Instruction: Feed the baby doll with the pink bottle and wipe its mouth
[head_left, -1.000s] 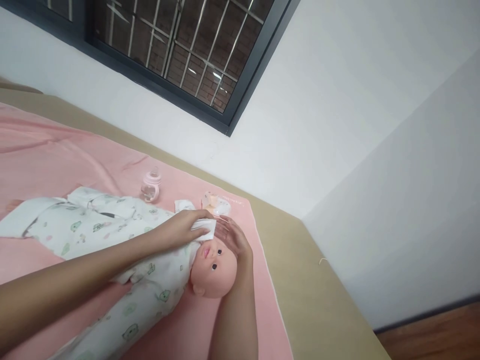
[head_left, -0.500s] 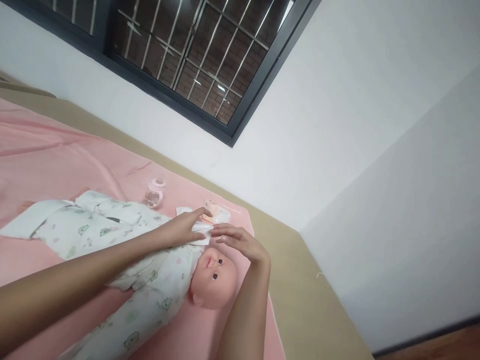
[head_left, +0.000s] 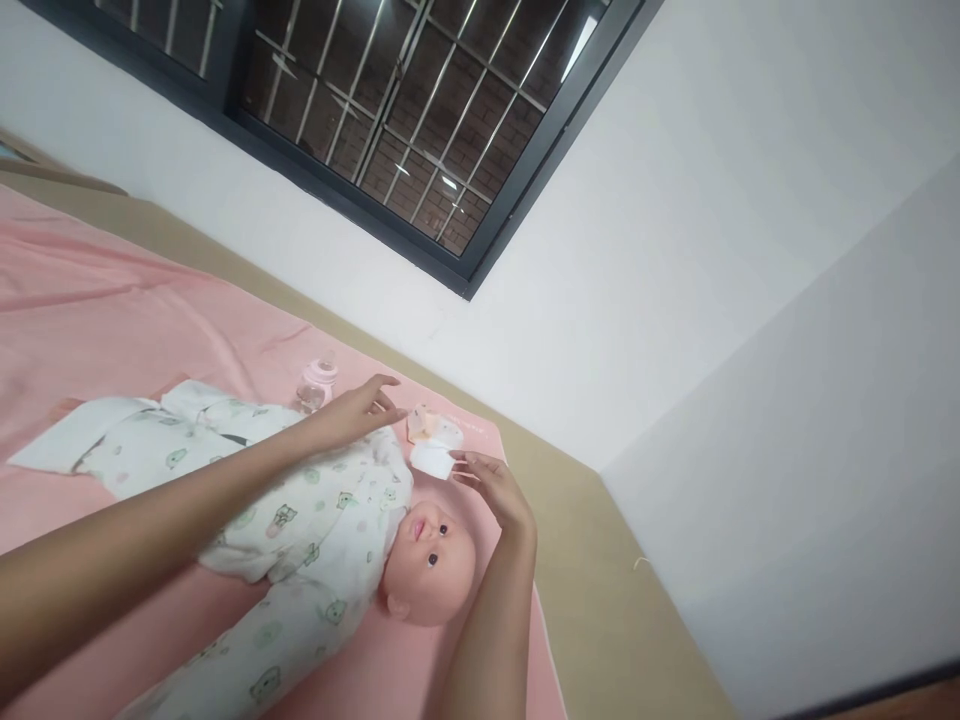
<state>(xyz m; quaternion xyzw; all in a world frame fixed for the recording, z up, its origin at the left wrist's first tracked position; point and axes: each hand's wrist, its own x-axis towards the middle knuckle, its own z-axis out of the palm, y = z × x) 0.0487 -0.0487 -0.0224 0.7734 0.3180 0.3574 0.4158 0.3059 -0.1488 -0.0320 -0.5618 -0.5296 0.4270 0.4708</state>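
A baby doll (head_left: 431, 570) lies face up in a white sleepsuit (head_left: 330, 520) printed with small animals. My right hand (head_left: 495, 490), above the doll's head, pinches the edge of a folded white cloth or tissue (head_left: 433, 461) between its fingertips. My left hand (head_left: 356, 412) reaches over the doll's body with its fingers apart and holds nothing. Just past its fingertips lies a small clear and orange packet (head_left: 439, 427), partly behind the white cloth. A pink baby bottle (head_left: 320, 372) stands behind my left wrist, its lower part hidden.
Doll and objects rest on a pink blanket (head_left: 150, 330) spread over a tan surface (head_left: 600, 560). A white wall (head_left: 675, 250) rises along its far side, with a dark-framed, barred window (head_left: 405, 110) above.
My left hand has let go of the white cloth and moved left, its fingers spreading. The cloth has shifted slightly right, towards the packet, at my right hand's fingertips.
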